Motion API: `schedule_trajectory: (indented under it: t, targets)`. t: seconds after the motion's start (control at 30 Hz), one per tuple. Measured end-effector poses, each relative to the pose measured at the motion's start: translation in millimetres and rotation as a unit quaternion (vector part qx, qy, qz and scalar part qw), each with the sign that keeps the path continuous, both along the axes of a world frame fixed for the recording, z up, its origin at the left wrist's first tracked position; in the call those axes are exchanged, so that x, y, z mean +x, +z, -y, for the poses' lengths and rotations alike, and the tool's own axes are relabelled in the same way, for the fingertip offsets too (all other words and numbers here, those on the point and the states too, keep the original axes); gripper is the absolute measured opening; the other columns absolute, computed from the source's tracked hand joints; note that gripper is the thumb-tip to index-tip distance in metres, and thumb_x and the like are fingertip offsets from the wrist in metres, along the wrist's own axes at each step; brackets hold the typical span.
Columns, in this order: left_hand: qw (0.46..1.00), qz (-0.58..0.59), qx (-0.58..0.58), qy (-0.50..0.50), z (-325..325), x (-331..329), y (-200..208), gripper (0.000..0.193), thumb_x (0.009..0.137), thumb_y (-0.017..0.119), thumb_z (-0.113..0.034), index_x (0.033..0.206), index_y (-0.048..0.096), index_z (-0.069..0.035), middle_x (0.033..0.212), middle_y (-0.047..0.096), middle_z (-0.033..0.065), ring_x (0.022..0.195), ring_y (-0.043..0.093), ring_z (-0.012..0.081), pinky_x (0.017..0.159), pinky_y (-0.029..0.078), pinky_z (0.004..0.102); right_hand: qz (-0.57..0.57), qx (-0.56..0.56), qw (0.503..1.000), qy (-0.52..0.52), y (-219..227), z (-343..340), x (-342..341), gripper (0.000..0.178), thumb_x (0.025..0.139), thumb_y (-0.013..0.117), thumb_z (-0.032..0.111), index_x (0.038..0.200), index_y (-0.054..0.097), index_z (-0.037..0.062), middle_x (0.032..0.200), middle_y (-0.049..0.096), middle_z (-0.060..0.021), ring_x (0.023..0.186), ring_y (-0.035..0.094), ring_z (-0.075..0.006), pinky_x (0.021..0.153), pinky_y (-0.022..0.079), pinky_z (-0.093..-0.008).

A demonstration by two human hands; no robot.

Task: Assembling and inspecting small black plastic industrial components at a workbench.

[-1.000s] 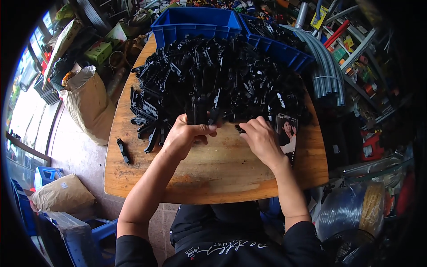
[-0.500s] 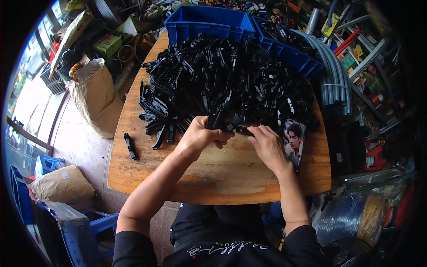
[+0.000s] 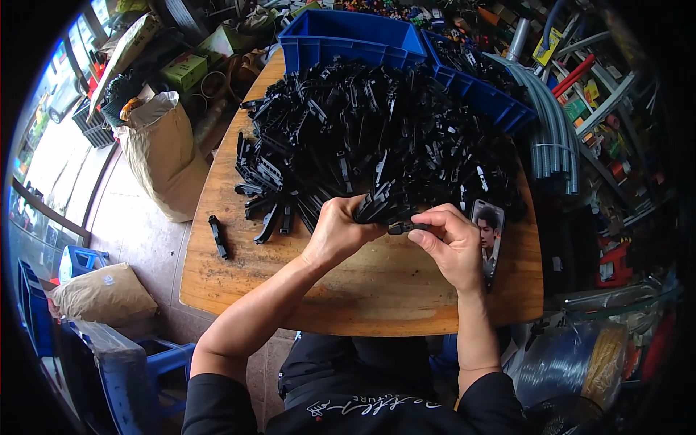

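Observation:
My left hand (image 3: 339,230) is closed round several long black plastic parts (image 3: 373,206), whose ends fan out past the fingers. Just to its right, my right hand (image 3: 453,243) pinches the end of a small black plastic piece (image 3: 403,228) between thumb and forefinger. This piece lies against the lower edge of the bunch; whether it is joined to it I cannot tell. Beyond both hands spreads a big heap of similar black parts (image 3: 341,116). One loose black part (image 3: 217,237) lies apart on the left side of the wooden table (image 3: 290,299).
A phone (image 3: 489,235) showing a picture lies beside my right wrist. Two blue crates (image 3: 348,52) stand behind the heap, the right one holding black parts. Left of the table are a paper sack (image 3: 156,159) and a blue stool (image 3: 119,370); grey tubing (image 3: 554,145) hangs at the right.
My left hand has tilted the bunch lower and to the right. My right hand has turned and come nearer, its thumb and forefinger now plainly gripping the small piece. The whole view has shifted slightly.

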State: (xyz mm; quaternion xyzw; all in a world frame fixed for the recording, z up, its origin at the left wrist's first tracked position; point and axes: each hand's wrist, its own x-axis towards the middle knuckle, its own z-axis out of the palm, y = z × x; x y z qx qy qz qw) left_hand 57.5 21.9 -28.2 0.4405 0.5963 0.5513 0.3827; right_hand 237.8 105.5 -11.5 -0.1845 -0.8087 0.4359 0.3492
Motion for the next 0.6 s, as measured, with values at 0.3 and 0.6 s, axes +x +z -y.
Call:
schedule_trajectory:
  t: [0.3, 0.6]
  targets:
    - [0.997, -0.019, 0.031, -0.064, 1, 2, 1, 0.012, 0.072, 0.070, -0.002, 0.078, 0.060, -0.002, 0.065, 0.054, -0.0054, 0.064, 0.045, 0.0013, 0.058, 0.039, 0.0204, -0.007, 0.087, 0.993, -0.080, -1, 4, -4, 0.022, 0.076, 0.072, 0.005, 0.095, 0.065, -0.0014, 0.084, 0.060, -0.0047, 0.070, 0.056, -0.0097, 0.062, 0.046, -0.0209]
    - [0.985, -0.128, 0.106, -0.045, 5, 9, 6, 0.030, 0.072, 0.075, -0.012, 0.095, 0.060, 0.001, 0.069, 0.063, 0.0101, 0.065, 0.056, 0.0090, 0.060, 0.046, 0.0285, -0.030, 0.133, 0.986, -0.091, -6, 11, -5, 0.023, 0.074, 0.073, 0.004, 0.095, 0.064, -0.0008, 0.086, 0.061, -0.0040, 0.073, 0.058, -0.0102, 0.065, 0.047, -0.0211]
